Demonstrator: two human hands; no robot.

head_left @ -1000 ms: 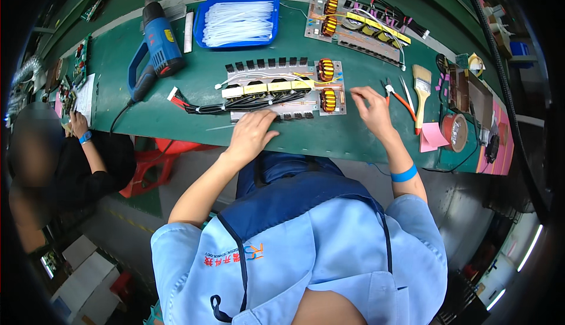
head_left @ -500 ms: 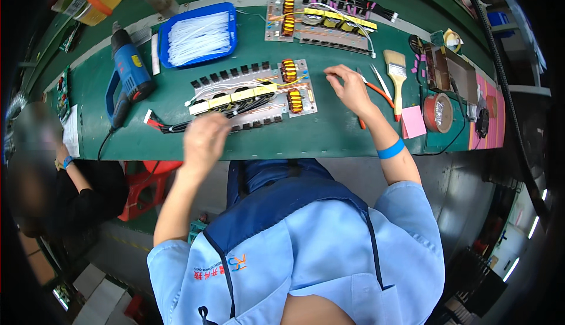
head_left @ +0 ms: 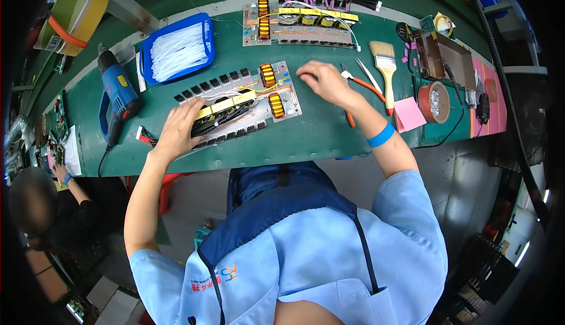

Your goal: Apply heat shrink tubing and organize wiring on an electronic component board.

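My left hand lies over the left end of a populated circuit board, thumb toward the near edge and fingers on the far side of the yellow-taped transformers. Black cables bundle under and beside this hand. Two copper-wound coils stand at the board's right end. My right hand, just off that end, hovers with loosely bent fingers; nothing shows in it. Close to it on the bench are orange-handled pliers and tweezers.
A second circuit board sits at the back. Left of it are a blue tray of white cable ties and a blue heat gun. A brush, pink notes and a tape roll lie right. Another person works far left.
My left hand has come down onto the board's left end, having been blurred above its cables. The right hand stays near the coils, fingers a little more forward. The whole view has shifted.
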